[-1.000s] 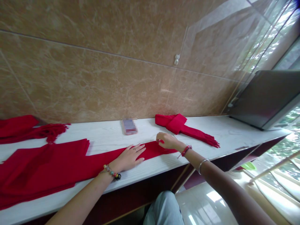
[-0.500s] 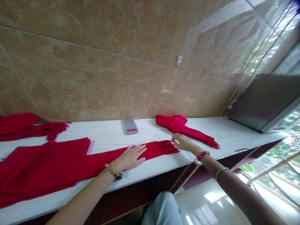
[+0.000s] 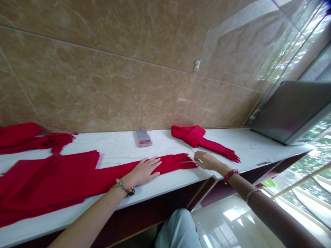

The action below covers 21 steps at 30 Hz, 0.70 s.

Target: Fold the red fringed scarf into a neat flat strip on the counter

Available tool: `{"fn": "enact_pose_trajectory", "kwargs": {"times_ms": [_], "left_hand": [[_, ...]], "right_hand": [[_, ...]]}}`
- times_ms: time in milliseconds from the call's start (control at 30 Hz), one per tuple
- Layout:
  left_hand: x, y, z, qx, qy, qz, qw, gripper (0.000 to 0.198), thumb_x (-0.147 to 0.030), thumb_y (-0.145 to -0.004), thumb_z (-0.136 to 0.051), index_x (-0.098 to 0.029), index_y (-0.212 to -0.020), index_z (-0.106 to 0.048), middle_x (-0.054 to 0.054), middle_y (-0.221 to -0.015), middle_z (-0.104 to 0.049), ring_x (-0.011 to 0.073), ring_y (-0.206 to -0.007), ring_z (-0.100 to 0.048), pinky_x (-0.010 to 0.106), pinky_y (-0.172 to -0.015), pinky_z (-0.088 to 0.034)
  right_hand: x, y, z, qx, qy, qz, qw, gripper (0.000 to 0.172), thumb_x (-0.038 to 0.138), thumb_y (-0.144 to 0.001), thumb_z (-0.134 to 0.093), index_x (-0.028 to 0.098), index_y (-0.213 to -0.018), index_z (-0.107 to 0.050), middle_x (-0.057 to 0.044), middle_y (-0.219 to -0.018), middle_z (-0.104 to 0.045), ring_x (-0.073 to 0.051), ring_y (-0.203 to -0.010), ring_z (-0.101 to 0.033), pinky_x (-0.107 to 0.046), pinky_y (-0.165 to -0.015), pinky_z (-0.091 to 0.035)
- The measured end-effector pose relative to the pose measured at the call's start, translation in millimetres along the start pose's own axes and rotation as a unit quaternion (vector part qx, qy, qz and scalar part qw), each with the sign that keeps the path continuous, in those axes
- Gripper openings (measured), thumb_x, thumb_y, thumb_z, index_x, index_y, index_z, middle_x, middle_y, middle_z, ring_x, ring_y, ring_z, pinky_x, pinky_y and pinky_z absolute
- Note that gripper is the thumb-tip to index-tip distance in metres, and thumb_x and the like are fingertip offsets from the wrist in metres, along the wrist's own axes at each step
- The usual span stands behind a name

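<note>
A long red scarf (image 3: 108,177) lies along the white counter, with its fringe pointing right. My left hand (image 3: 143,172) rests flat on it, fingers stretched out and a ring on one of them. At the tip of the fringe (image 3: 184,162), the fingers of my right hand (image 3: 205,160) are curled into a pinch on the strand ends; the exact strands are hard to make out. Behind that hand lies a second red scarf (image 3: 195,135), folded over itself, its fringe toward the right. More folded red cloth (image 3: 57,179) spreads under and around the first scarf at the left.
Another red fringed scarf (image 3: 20,136) lies at the back left against the tiled wall (image 3: 103,86). A phone (image 3: 143,137), partly blurred, sits at the counter's (image 3: 116,143) back edge. A dark grey box-shaped appliance (image 3: 289,106) stands at the right end. My knee (image 3: 178,227) is below the front edge.
My right hand has moved slightly right and down along the fringe. The strands now lie straighter and more separated. My left hand has stayed in place on the scarf.
</note>
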State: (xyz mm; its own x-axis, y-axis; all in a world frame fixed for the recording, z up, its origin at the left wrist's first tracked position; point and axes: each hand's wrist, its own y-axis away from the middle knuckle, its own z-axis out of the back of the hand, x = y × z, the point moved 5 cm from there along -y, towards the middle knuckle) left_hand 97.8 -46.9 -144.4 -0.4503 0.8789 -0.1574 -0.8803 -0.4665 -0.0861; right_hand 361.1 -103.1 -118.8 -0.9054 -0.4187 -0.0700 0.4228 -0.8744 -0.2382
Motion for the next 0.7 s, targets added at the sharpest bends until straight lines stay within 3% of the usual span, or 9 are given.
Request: {"fn": "enact_pose_trajectory", "kwargs": {"times_ms": [133,267,367,567,633,700], "left_hand": [[1.9,-0.9,-2.2,-0.001,0.002,0.000,1.000,0.049,-0.041,-0.089,-0.035,-0.022,-0.134,-0.034,0.003,-0.141,-0.029,0.0184,-0.130,-0.024,0.035,-0.104,-0.014],[0.1,0.2,0.4,0.002,0.002,0.006,1.000,0.049,-0.040,-0.089,-0.035,-0.021,-0.134,-0.034,0.004,-0.141,-0.029,0.0188,-0.130,-0.024,0.035,-0.104,-0.015],[-2.0,1.6,3.3,0.001,0.003,0.008,1.000,0.049,-0.040,-0.089,-0.034,-0.020,-0.134,-0.034,0.004,-0.142,-0.029,0.0184,-0.130,-0.024,0.035,-0.104,-0.015],[-1.4,2.0,2.2,0.001,0.012,0.008,1.000,0.048,-0.041,-0.089,-0.035,-0.021,-0.134,-0.034,0.004,-0.141,-0.029,0.0185,-0.130,-0.024,0.037,-0.104,-0.016],[-0.8,2.0,1.5,-0.004,0.014,0.007,1.000,0.048,-0.040,-0.089,-0.036,-0.021,-0.134,-0.034,0.004,-0.141,-0.029,0.0188,-0.130,-0.024,0.037,-0.104,-0.016],[-0.7,1.9,1.6,-0.008,0.017,0.006,1.000,0.048,-0.040,-0.089,-0.037,-0.021,-0.133,-0.035,0.004,-0.141,-0.030,0.0192,-0.129,-0.025,0.038,-0.104,-0.016]], "right_hand": [[37.3,-14.2,12.7,-0.040,-0.047,0.045,0.997,0.020,0.007,-0.073,-0.041,0.017,-0.075,-0.058,-0.006,-0.075,-0.059,-0.016,-0.074,-0.052,-0.028,-0.068,-0.043],[76.7,-35.5,4.2,-0.013,-0.077,0.120,0.990,0.022,0.006,-0.072,-0.041,0.018,-0.076,-0.059,-0.005,-0.078,-0.060,-0.016,-0.077,-0.053,-0.027,-0.072,-0.044],[66.9,-27.7,-3.4,-0.004,-0.080,0.112,0.990,0.024,0.005,-0.071,-0.039,0.018,-0.073,-0.060,-0.005,-0.075,-0.061,-0.015,-0.072,-0.054,-0.026,-0.068,-0.044],[6.1,16.6,-3.5,-0.005,-0.029,0.037,0.999,0.024,0.005,-0.071,-0.039,0.017,-0.067,-0.060,-0.005,-0.068,-0.059,-0.015,-0.066,-0.054,-0.027,-0.063,-0.044],[5.7,16.7,1.9,-0.019,-0.027,0.030,0.999,0.024,0.005,-0.072,-0.039,0.017,-0.067,-0.059,-0.005,-0.069,-0.059,-0.016,-0.067,-0.054,-0.028,-0.064,-0.044],[21.4,3.8,9.5,-0.064,-0.052,0.021,0.996,0.023,0.006,-0.074,-0.039,0.018,-0.071,-0.059,-0.006,-0.073,-0.060,-0.016,-0.071,-0.054,-0.029,-0.066,-0.046]]}}
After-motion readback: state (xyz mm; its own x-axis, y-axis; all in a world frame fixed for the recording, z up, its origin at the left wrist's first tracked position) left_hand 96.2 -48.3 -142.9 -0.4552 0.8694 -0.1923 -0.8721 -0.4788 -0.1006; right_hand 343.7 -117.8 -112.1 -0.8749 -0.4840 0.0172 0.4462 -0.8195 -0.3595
